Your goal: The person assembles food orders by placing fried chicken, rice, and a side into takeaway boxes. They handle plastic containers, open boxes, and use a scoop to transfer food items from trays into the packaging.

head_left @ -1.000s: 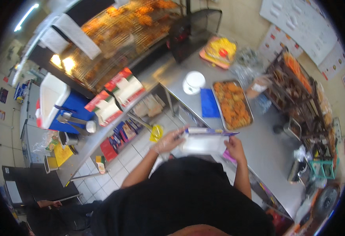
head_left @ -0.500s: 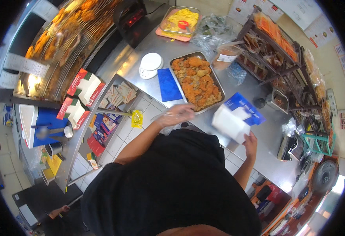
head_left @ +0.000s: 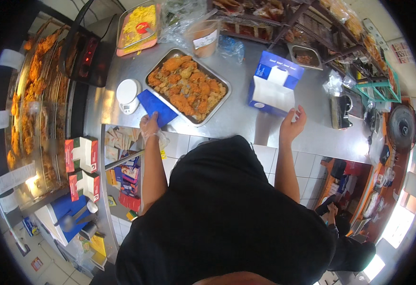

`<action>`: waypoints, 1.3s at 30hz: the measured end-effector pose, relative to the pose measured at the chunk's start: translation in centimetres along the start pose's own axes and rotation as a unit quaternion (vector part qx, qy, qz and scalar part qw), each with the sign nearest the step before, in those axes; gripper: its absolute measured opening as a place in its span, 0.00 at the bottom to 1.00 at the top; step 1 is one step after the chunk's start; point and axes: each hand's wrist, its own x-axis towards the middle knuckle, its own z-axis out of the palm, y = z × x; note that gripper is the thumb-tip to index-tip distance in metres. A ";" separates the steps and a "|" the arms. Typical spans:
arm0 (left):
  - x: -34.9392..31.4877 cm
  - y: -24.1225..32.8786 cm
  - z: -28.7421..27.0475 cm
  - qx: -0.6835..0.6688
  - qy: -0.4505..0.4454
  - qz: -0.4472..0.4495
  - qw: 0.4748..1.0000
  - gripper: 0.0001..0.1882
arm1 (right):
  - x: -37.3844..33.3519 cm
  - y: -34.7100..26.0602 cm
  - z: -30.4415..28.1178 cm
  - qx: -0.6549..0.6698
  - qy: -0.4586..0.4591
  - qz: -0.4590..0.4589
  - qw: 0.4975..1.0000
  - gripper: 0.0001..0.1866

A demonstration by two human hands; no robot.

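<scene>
Left hand at blue card, right hand beside opened box

The left hand (head_left: 150,127), in a clear glove, is at the near edge of the steel table (head_left: 239,114), toward its left near corner. Its thumb lies on a flat blue card (head_left: 157,109); whether the fingers close beneath cannot be told. The card is near that same edge, beside a metal tray (head_left: 215,109) of fried pieces (head_left: 184,85).

The right hand (head_left: 292,124) is open, fingers loosely curled, at the near right corner of a blue and white box (head_left: 274,90). Contact there cannot be confirmed. The box stands on the table right of the tray, set in from the near edge, its lid raised and its white interior exposed.

A white scale (head_left: 128,91) sits toward the table's left edge. At the far left corner, a red cup (head_left: 142,27) rests in shredded yellow food (head_left: 134,35). A labelled tub (head_left: 204,42) stands beyond the tray, toward the far edge.
</scene>
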 end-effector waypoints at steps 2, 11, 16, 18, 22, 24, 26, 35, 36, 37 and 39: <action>-0.6 -0.1 -0.4 -0.044 -0.003 0.000 0.999 0.20 | -1.3 -1.7 0.1 0.012 -0.015 -0.045 0.999 0.19; -8.6 1.4 -9.1 -0.147 0.051 0.051 0.986 0.13 | -2.7 2.0 3.8 -0.227 -0.180 -0.183 0.939 0.19; -12.5 1.1 -13.3 -0.174 0.127 0.109 0.970 0.14 | -5.2 -2.0 2.5 -0.164 -0.050 -0.276 0.946 0.18; -14.0 2.7 -13.7 -0.227 0.129 0.131 0.956 0.12 | -5.2 -5.8 3.1 -0.040 -0.064 -0.305 0.949 0.19; -15.4 4.3 -11.2 -0.320 0.111 0.189 0.922 0.07 | -8.2 -15.2 6.1 0.223 -0.360 -0.229 0.876 0.21; -16.0 5.1 -9.7 -0.252 0.068 0.225 0.939 0.10 | -12.1 -20.3 9.2 0.362 -0.463 -0.097 0.803 0.20; -16.1 5.4 -8.8 -0.254 0.061 0.231 0.937 0.11 | -14.3 -22.3 11.0 0.392 -0.523 0.011 0.756 0.18; -16.5 2.7 -10.9 0.044 0.004 0.310 0.950 0.37 | -17.6 -27.4 4.5 0.295 -0.613 -0.138 0.719 0.15; -16.7 3.3 -11.1 -0.026 -0.045 0.253 0.966 0.36 | -18.3 -27.1 4.8 0.293 -0.591 -0.227 0.717 0.14; -16.8 4.4 -11.4 -0.097 -0.094 0.195 0.972 0.35 | -18.9 -27.0 4.7 0.331 -0.584 -0.217 0.709 0.13; -16.8 4.3 -11.4 -0.213 -0.088 0.186 0.955 0.29 | -19.1 -28.0 4.3 0.363 -0.591 -0.190 0.695 0.13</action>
